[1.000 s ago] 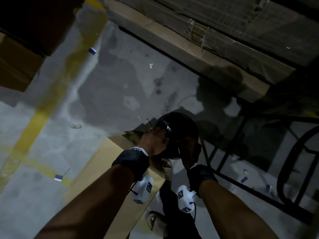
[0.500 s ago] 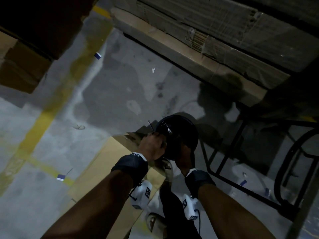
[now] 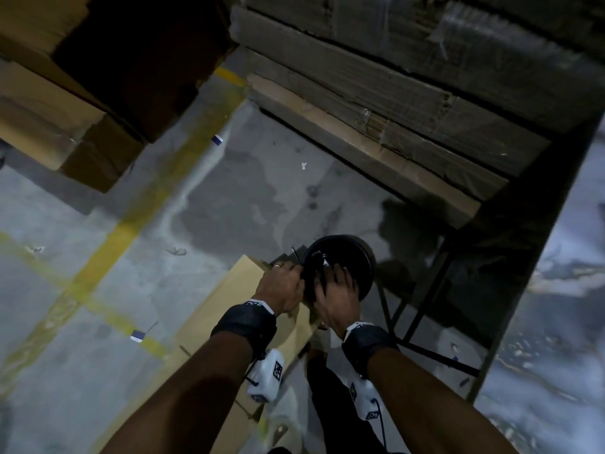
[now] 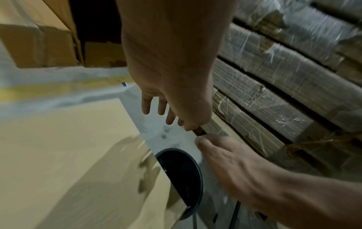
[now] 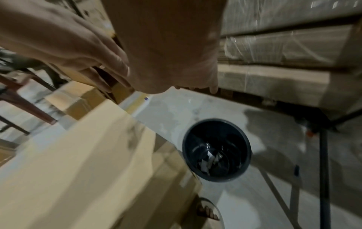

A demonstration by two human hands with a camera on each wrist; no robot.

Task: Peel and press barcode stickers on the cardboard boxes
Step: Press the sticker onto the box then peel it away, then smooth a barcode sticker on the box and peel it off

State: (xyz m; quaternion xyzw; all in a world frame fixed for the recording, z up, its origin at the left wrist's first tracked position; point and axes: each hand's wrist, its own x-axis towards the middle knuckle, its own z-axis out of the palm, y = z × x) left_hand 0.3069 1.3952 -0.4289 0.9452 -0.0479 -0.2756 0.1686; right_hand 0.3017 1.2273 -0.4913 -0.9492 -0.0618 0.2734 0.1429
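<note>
Cardboard box [image 3: 229, 299] lies flat, lower centre of the head view, tan top face toward the camera; its far corner sits just beside a black bin [image 3: 347, 260]. No sticker can be made out on it or in the hands; too dark and blurred to tell.

Left hand [image 3: 281, 286] hovers at the box's far corner, the fingers [image 4: 146, 106] hanging loosely apart in the left wrist view, holding nothing visible. A ring shows on one finger.

Right hand [image 3: 337, 298] is right next to it, over the bin's near rim, the fingers [image 3: 343, 273] spread and pointing into the bin. Whether thumb and forefinger pinch something small, cannot tell.

Bin, centre of the right wrist view, holds pale paper scraps [image 5: 208, 161].

Concrete floor [image 3: 229, 198] with yellow painted lines [image 3: 121, 231]. Wrapped flat cardboard stacks [image 3: 409, 103] upper right, more brown boxes [image 3: 49, 109] upper left. Black metal frame [image 3: 422, 309] at right.
</note>
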